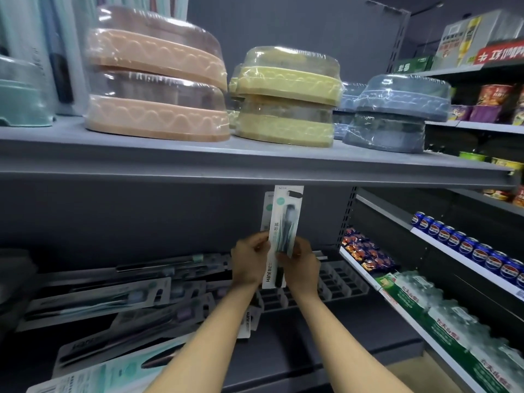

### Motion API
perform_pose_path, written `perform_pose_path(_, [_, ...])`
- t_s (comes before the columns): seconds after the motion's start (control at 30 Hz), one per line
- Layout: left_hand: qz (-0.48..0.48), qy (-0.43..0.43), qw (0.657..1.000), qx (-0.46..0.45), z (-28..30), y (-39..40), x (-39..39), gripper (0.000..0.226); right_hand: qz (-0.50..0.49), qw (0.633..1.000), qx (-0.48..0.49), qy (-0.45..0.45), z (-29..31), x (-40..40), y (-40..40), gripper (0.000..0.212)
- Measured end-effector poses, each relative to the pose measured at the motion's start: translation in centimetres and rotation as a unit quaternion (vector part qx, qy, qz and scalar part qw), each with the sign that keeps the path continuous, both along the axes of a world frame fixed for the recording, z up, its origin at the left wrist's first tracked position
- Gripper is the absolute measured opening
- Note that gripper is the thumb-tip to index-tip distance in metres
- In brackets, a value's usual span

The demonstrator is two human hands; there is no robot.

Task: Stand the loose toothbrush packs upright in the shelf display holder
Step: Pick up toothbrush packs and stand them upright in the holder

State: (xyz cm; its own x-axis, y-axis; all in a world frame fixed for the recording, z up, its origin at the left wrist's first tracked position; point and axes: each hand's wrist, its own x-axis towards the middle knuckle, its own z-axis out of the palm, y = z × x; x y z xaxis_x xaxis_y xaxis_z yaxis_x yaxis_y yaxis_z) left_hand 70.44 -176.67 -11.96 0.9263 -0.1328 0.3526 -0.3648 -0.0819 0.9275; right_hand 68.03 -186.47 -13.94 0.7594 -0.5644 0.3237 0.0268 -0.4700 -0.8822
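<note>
Both hands, the left hand (249, 260) and right hand (300, 263), pinch toothbrush packs (285, 222) upright above the holder (334, 282). Its slots look empty. Many loose packs (99, 299) lie flat at left.

Colours on my shelves
White-and-teal toothbrush pack (284, 222); peach (157, 89), yellow (286, 100), blue-grey basins (397, 114), scallop-patterned rims; blue cans (465, 245).

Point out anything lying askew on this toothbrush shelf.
Loose toothbrush packs lie flat and crisscrossed left of the slotted display holder, not standing in it. Both hands hold packs upright above it.
</note>
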Motion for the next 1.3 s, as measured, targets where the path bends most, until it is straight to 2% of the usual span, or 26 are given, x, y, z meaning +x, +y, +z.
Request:
perform_pose_path(0.17, [-0.018,-0.018,1.000,0.008,-0.7,-0.6,0.3,0.042,0.008,1.000,0.006,-0.009,-0.4,1.3,-0.4,0.037])
perform_pose_path(0.33, [0.010,-0.016,0.997,0.080,-2.6,-0.7,2.1,0.047,0.022,1.000,-0.009,0.007,-1.1,2.1,-0.4,0.041])
perform_pose_path(0.5, [0.010,-0.017,0.994,0.112,-3.7,-0.7,2.4,0.051,0.018,1.000,-0.015,0.011,-1.4,2.3,-0.1,0.041])
perform_pose_path(0.93, [-0.049,0.049,0.975,0.211,-2.0,-0.1,0.5,0.071,0.007,0.999,-0.041,0.006,-1.6,2.7,-0.2,0.031])
perform_pose_path(1.3, [-0.089,0.055,0.974,0.203,-1.5,-0.2,0.1,0.071,0.012,0.999,-0.039,-0.004,-1.7,2.9,-0.8,0.034])
